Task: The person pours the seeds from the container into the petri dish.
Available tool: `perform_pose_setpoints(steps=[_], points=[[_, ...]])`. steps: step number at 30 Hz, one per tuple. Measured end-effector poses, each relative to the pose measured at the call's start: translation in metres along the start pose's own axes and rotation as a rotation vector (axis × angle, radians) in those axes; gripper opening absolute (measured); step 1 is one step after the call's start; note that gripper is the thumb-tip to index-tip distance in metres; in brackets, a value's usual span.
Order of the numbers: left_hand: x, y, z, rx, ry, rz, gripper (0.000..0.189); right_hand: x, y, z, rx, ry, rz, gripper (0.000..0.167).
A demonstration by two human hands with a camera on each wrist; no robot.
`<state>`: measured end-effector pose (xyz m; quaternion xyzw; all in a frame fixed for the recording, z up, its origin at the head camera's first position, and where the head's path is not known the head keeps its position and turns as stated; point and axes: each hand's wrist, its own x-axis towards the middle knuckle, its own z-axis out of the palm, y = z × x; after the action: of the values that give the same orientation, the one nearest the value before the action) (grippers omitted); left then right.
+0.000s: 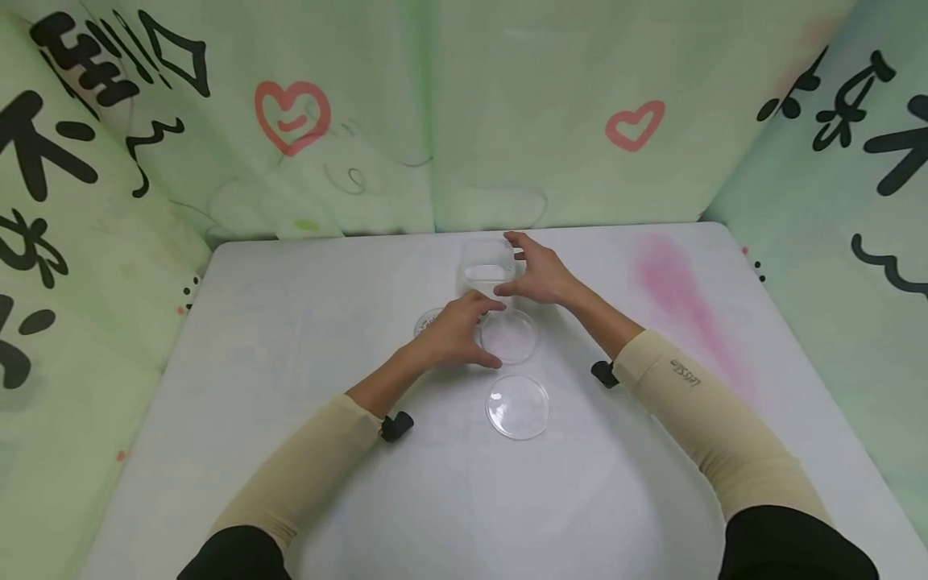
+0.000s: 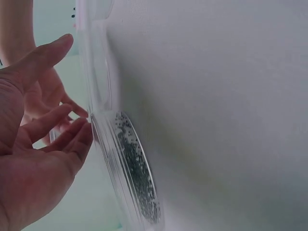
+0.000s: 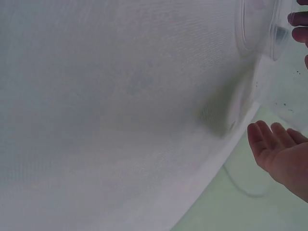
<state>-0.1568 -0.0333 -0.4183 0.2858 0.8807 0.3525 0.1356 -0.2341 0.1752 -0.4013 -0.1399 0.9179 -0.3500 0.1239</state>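
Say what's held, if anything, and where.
Left hand: nothing visibly held, beside a clear dish. Right hand: at the right side of the clear container; whether it grips can't be told.

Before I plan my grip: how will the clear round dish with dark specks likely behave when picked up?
The clear round dish is probably stiff, as its edges curve cleanly without sagging. Its glossy wall may feel slippery. The dark specks look loose, so they could shift if it tilts.
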Motion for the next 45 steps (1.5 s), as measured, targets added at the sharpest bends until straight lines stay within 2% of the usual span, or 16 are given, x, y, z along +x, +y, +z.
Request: perform_pose_setpoints(steps=[8,16,25,33,39,45], points=[[0.005,0.009,0.006,0.070,-0.010,-0.042,0.090,-0.006,0.008,-0.001,0.038,0.023,0.026,0.094],[0.009,0.013,0.006,0.070,-0.051,-0.094,0.094,-0.020,0.019,-0.016,0.095,0.081,0.093,0.092],[0.014,0.011,0.008,0.079,-0.055,-0.084,0.096,-0.046,0.040,-0.038,0.156,0.156,0.146,0.091],[0.017,0.011,0.006,0.105,-0.081,-0.088,0.092,-0.078,0.052,-0.054,0.209,0.219,0.103,0.088],[0.021,0.012,0.007,0.115,-0.101,-0.111,0.090,-0.098,0.056,-0.061,0.192,0.234,0.067,0.088],[0.024,0.015,0.009,0.121,-0.109,-0.100,0.089,-0.111,0.056,-0.063,0.162,0.253,0.018,0.088]])
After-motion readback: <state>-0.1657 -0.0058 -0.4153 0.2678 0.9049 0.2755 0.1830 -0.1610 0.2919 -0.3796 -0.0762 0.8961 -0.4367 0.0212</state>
